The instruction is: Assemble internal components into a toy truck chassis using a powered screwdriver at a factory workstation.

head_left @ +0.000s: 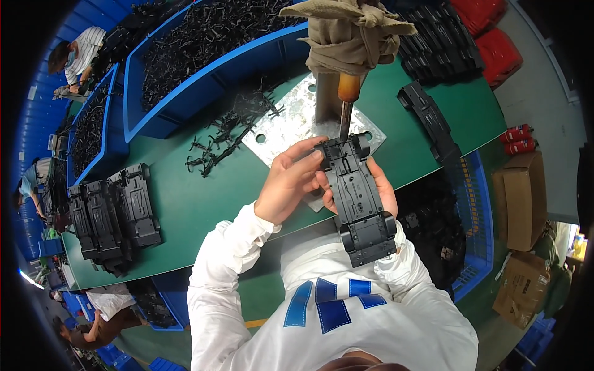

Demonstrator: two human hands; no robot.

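Black chassis (356,185) held at frame centre, upper end beside metal rod (346,120), contact unclear. Upper left edge pinched by fingers of left hand (284,185); right edge gripped by right hand (385,190), fingers partly hidden. Worktop (198,216) seen beyond.

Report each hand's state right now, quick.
Left hand: closed, gripping the upper left edge of the black part.
Right hand: closed, holding the same part from beneath, partly hidden.

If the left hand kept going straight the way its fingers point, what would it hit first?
The left hand would likely first meet the black chassis-like part, which it seems to touch; exact depth is unclear.
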